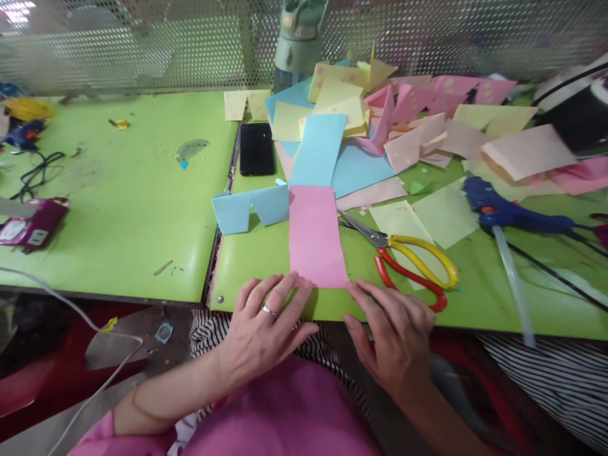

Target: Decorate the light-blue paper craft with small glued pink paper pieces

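A pink paper strip (316, 234) lies flat on the green table (128, 202), running away from me. My left hand (266, 323), with a ring on one finger, rests at the table's near edge, fingers stretched out and its fingertips touching the strip's near left corner. My right hand (396, 332) lies flat by the strip's near right corner, fingers spread and holding nothing. A blue paper strip (318, 149) continues beyond the pink one. A folded blue paper piece (249, 209) stands just left of it.
Red-and-yellow scissors (413, 263) lie right of the strip. A blue glue gun (508, 212) with a glue stick sits farther right. A black phone (257, 149), a heap of coloured papers (418, 120) and a green bottle (298, 41) lie behind. A purple pouch (33, 225) is at left.
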A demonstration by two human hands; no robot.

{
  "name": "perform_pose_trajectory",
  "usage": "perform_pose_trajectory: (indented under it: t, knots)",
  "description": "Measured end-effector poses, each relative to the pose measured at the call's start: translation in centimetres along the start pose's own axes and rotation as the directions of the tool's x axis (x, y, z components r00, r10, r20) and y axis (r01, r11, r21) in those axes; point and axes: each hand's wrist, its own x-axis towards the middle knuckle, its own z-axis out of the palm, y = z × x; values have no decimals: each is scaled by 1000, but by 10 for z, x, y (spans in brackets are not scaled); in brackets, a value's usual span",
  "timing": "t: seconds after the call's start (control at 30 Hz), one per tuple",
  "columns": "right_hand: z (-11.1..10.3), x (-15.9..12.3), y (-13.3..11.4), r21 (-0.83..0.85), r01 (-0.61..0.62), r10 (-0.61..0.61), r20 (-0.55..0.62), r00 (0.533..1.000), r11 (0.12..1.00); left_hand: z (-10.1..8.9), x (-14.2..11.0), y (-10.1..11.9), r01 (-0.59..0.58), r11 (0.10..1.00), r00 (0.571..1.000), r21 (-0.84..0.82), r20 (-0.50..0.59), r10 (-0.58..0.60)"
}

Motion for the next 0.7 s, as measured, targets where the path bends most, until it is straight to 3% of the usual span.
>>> perform_pose_trajectory:
  t: [0.17,0.3,0.47,0.6,0.7]
  knots:
    - [-7,9,12,-18,-2,2,-28,1000,1000,-3,10,-2,-1,1000,1000,-29,-29,0]
    - [-13,17,23,-22,-7,7,21,1000,1000,-6,18,-6,28,996,999,-79,19,-27]
    - [-12,23,13,43,57,-60,79,995,997,-5,22,-6,20,993,999,-118,38,-15]
    - [-4,22,-5,91,120,-129,104,986,989,3,16,4,-69,998,995,12,69,68]
    - [1,19,-13,98,105,-113,85,990,990,8,9,9,-106,986,989,132,121,90]
